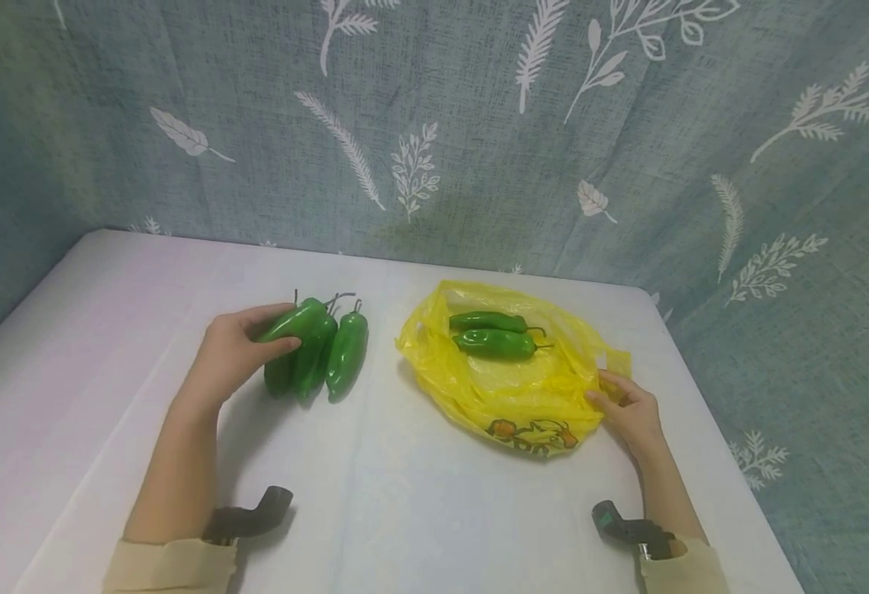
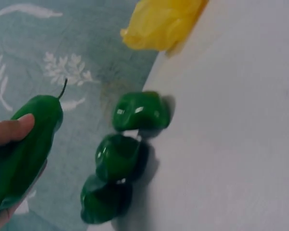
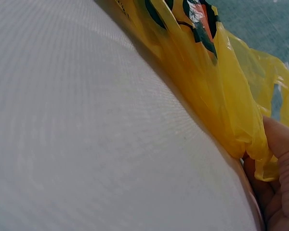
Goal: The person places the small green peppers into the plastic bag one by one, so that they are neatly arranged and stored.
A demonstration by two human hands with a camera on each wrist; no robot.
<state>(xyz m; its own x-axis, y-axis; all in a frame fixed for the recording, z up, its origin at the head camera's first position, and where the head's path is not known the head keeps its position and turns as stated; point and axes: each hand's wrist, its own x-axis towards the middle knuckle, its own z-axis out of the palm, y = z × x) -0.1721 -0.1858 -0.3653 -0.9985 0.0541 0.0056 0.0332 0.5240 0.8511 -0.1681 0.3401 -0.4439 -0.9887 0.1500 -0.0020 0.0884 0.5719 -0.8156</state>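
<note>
The filling of the yellow bag (image 1: 471,404) with green peppers is judged to be the step in hand. One held pepper (image 1: 300,319) is gripped by the left hand (image 1: 237,346), closed around it with the thumb on one side, well left of the bag. Three loose peppers (image 1: 347,355) are laid on the table (image 1: 434,511) near that hand, also left of the bag. The bag's right edge is pinched between thumb and fingers by the right hand (image 1: 636,417). Two bagged peppers (image 1: 493,345) are contained inside the bag, side by side. For the next move, the held pepper should probably be carried rightward to the bag's mouth, with the rim held open. The bag is formed of thin, crinkled, translucent film, printed with a dark-and-orange motif (image 1: 531,435) on its front. The peppers are smooth, glossy and tapered, with thin stems.
</note>
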